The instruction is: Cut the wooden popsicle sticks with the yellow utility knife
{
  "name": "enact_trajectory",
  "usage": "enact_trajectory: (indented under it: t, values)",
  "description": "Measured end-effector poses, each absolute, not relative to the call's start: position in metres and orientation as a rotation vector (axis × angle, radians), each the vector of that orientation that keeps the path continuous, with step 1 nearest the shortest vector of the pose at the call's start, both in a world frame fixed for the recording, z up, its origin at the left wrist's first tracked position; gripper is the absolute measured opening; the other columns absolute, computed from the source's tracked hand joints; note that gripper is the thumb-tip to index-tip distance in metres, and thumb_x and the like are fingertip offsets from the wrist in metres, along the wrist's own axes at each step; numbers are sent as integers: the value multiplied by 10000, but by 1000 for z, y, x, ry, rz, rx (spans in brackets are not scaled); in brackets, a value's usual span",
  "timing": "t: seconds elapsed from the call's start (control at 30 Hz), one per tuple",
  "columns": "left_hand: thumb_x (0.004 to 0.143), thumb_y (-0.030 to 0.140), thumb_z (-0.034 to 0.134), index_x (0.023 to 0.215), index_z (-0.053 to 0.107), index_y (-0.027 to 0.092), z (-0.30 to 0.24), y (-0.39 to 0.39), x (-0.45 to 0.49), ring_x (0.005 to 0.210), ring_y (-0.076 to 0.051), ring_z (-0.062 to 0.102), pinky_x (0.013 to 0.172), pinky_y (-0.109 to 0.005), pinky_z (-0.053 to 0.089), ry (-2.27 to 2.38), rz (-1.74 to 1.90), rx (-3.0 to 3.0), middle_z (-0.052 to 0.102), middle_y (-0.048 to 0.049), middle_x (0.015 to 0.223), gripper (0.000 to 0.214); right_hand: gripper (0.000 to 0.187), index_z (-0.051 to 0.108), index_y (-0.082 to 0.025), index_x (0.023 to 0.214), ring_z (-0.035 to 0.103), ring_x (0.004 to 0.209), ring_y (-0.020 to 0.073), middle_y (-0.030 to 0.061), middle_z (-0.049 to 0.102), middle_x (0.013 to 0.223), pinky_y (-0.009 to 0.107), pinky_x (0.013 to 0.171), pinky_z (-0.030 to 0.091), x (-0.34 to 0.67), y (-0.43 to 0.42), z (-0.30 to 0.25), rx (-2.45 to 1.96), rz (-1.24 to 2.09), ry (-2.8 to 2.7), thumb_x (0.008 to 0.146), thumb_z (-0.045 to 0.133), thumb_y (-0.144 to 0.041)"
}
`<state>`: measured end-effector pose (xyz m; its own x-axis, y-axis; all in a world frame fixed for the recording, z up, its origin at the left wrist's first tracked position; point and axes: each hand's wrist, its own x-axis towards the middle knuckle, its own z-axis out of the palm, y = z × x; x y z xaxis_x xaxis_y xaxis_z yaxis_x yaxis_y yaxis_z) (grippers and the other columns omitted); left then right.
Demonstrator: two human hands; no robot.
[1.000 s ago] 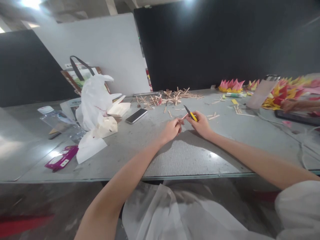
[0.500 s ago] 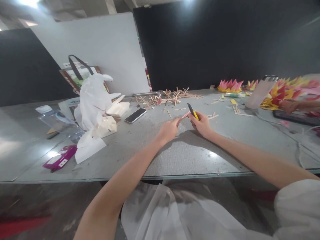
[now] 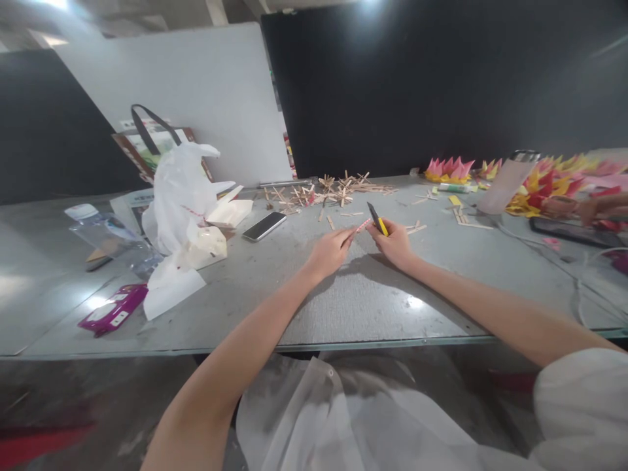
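My left hand (image 3: pixel 331 252) is closed on one end of a thin pink-and-white strip (image 3: pixel 363 226), held just above the grey table (image 3: pixel 353 307). The strip slants up and right toward my other hand. My right hand (image 3: pixel 394 243) is closed around a yellow utility knife (image 3: pixel 381 226), its dark blade end pointing up and left. The fingers of that hand also meet the far end of the strip; whether they pinch it I cannot tell. Behind both hands lies a pile of thin wooden sticks (image 3: pixel 343 188), with a few loose ones nearer.
To the left are a phone (image 3: pixel 264 226), a white plastic bag (image 3: pixel 171 190), a clear bottle (image 3: pixel 110 237) and a purple packet (image 3: pixel 114 309). At right stand a frosted bottle (image 3: pixel 507 183) and pink-and-yellow paper flowers (image 3: pixel 449 170). Another person's hand (image 3: pixel 601 208) is at the far right.
My left hand has turned slightly, its fingers stretching further along the strip. My right hand keeps the knife almost in place. The other person's hand has shifted at the far right.
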<state>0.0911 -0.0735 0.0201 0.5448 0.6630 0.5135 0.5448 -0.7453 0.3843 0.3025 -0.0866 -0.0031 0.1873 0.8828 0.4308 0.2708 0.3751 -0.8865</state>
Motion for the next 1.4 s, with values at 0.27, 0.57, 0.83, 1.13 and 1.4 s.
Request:
enact_trajectory:
  t: [0.27, 0.57, 0.83, 1.13, 1.4]
  values:
    - [1076, 309, 538, 1150, 770, 195, 20, -70, 93, 945, -215, 750, 898, -324, 554, 1021, 1043, 2401, 807, -91, 1030, 269, 516, 587, -235, 770, 399, 537, 141, -49, 436, 548, 283, 503, 309, 301, -89, 1, -1157, 590, -1394, 821, 716, -732]
    - [901, 473, 773, 891, 652, 168, 19, -56, 97, 499, -98, 586, 471, -231, 451, 925, 1244, 1493, 689, -16, 721, 328, 537, 564, -230, 701, 357, 579, 144, -35, 397, 578, 295, 548, 275, 300, -92, 0, -1152, 553, -1516, 862, 646, -735]
    - [878, 492, 796, 962, 712, 143, 19, -63, 98, 602, -116, 676, 493, -234, 506, 753, 1113, 1502, 781, -123, 1016, 369, 452, 645, -201, 741, 370, 632, 143, -26, 431, 644, 289, 593, 293, 297, -92, -4, -1122, 481, -1608, 917, 616, -616]
    - [942, 581, 712, 970, 532, 179, 15, -63, 105, 650, -148, 743, 491, -233, 555, 760, 1154, 1601, 774, -94, 959, 441, 536, 662, -205, 774, 441, 643, 155, -13, 539, 654, 286, 624, 348, 294, -94, -3, -1131, 510, -1686, 900, 614, -723]
    - [1003, 488, 645, 1035, 335, 259, 13, -56, 96, 578, -144, 720, 566, -291, 606, 827, 1227, 1647, 749, 12, 832, 386, 433, 608, -223, 1091, 433, 584, 147, -45, 591, 664, 284, 614, 352, 296, -101, -3, -1094, 529, -1715, 935, 638, -626]
